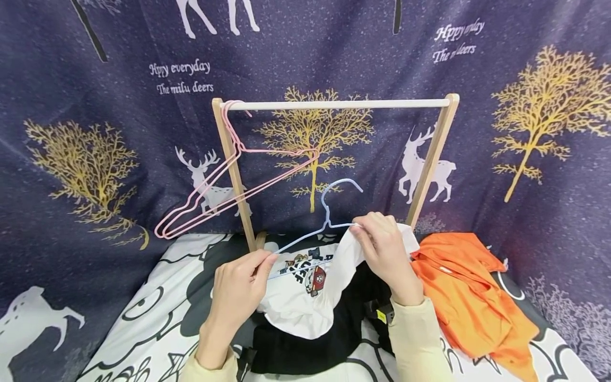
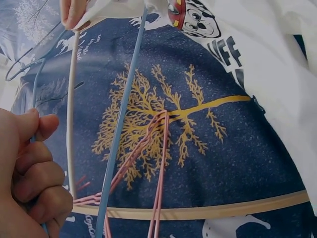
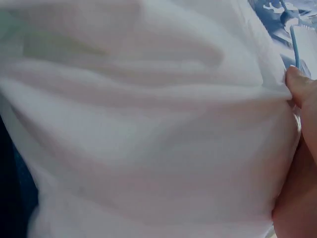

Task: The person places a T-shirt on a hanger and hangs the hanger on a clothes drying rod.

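Curled round left side of blue hanger (image 1: pixel 327 215) with left hand (image 1: pixel 237 285) | pinching white shirt (image 1: pixel 288 314) at hanger's right arm with right hand (image 1: pixel 385 253) | reaching in from near side, thumbs turned inward | holding shirt mid-scene, nearer than rack (image 1: pixel 343 104), with pink hangers (image 1: pixel 240 148) far left and orange garment (image 1: pixel 458 292) at right

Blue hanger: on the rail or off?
Off: in the head view, the blue hanger sits below and clear of the white rail, gripped in the left hand.
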`<state>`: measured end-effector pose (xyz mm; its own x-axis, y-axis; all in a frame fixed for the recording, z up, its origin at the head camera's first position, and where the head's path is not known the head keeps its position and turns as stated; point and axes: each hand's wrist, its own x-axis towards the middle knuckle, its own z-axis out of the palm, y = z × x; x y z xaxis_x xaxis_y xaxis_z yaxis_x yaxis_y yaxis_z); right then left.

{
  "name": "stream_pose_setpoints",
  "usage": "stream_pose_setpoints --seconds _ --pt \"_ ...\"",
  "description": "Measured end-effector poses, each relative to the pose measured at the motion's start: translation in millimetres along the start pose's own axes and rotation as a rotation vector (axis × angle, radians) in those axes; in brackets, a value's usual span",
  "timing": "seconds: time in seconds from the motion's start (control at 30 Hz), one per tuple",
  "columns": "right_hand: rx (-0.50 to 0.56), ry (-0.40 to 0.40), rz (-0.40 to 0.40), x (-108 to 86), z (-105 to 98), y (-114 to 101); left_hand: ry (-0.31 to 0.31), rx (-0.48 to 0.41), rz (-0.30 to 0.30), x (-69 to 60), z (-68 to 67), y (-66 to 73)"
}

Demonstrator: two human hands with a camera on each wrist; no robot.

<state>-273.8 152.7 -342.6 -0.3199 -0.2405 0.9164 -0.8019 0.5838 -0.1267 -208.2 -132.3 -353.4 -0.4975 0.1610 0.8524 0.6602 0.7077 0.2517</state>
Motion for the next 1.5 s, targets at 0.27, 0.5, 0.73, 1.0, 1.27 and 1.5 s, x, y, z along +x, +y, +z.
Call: stream_pose_setpoints --seconds 0.27,0.5,0.73,1.0,1.27,1.5 --pt "-0.010 -0.010 -0.008 3.1 2.0 -10.7 -0.013 -0.003 -0.005 -2.8 3.3 -1.0" --pt "-0.007 -0.009 -0.012 4.2 1.2 -14.6 -0.019 0.002 -0.012 -3.7 3.5 -2.1" --pt "-0.028 -0.039 0.011 5.9 0.1 -19.5 -0.014 -0.005 0.001 -2.6 5.5 -1.5" --pt "-0.088 -0.051 0.026 5.2 7.3 -30.7 -0.038 0.019 -0.003 -6.4 15.7 -1.2" --pt "-0.126 -0.023 0.080 3.1 12.1 -32.3 -0.014 0.038 0.021 -7.0 28.2 5.2" --pt "-0.133 0.030 0.114 4.3 9.6 -27.7 0.131 -0.014 0.321 1.0 30.4 23.8"
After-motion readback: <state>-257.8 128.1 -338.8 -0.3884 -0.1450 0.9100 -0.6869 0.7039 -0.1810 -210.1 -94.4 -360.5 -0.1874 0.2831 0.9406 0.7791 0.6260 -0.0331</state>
